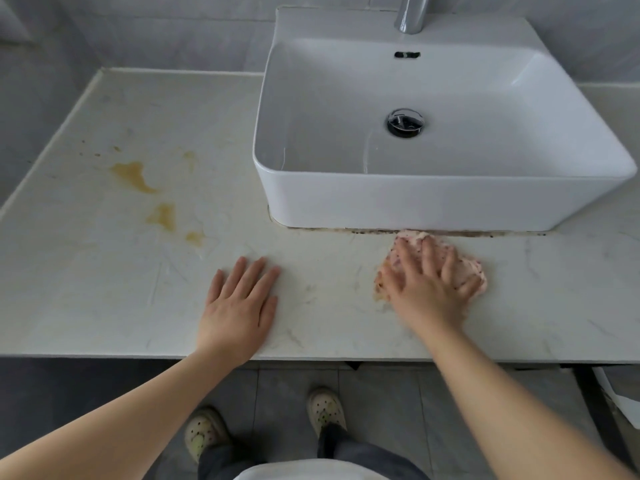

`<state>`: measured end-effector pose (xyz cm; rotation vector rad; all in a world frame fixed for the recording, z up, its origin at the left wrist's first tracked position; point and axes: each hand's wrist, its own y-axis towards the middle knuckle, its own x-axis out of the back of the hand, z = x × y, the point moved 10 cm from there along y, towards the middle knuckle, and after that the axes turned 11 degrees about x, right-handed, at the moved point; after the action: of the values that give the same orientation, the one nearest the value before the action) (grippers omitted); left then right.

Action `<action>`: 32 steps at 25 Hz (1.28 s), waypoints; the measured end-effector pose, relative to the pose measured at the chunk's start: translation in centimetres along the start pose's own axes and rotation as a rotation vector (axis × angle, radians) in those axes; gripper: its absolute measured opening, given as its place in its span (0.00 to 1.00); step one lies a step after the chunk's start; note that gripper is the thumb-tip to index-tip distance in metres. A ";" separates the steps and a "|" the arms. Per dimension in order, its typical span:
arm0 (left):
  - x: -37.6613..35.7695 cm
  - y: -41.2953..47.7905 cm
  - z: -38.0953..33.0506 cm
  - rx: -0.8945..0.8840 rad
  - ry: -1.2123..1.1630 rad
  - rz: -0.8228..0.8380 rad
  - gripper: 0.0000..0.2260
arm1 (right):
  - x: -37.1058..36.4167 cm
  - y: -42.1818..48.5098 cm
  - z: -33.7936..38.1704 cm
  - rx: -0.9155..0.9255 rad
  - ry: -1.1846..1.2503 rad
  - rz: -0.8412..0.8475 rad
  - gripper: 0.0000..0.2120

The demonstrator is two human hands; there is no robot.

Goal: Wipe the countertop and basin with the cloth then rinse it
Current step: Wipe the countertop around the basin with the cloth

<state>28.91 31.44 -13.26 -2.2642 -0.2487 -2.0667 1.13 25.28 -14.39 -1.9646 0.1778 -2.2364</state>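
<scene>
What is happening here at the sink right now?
A person is wiping the countertop. The right hand presses a pink cloth flat on it, just in front of the white basin. The left hand lies flat on the countertop and holds nothing. Yellow-brown stains are on the left part, away from the cloth.

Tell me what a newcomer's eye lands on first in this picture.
The yellow-brown stains splashed on the countertop left of the big white basin stand out first. Next, in front of the basin, the right hand presses a pink cloth flat on the countertop, while the left hand rests flat beside it.
</scene>
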 end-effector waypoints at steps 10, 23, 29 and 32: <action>0.5 -0.1 -0.1 -0.019 -0.065 -0.052 0.21 | 0.1 0.1 3.4 0.339 -0.098 -0.081 0.21; 0.4 -0.1 0.2 -0.009 -0.081 -0.029 0.22 | -0.6 -3.5 4.1 0.394 -0.141 -0.088 0.24; 0.4 0.0 0.0 -0.017 -0.070 -0.031 0.22 | -0.6 -4.2 6.8 0.214 -0.025 -0.109 0.25; 0.3 -0.1 0.1 -0.019 -0.078 -0.026 0.22 | -2.5 -8.0 12.3 0.666 -0.123 -0.033 0.25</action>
<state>28.97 31.59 -13.02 -2.3680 -0.2647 -2.0037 13.28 33.77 -13.65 -1.7129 -0.5460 -1.8386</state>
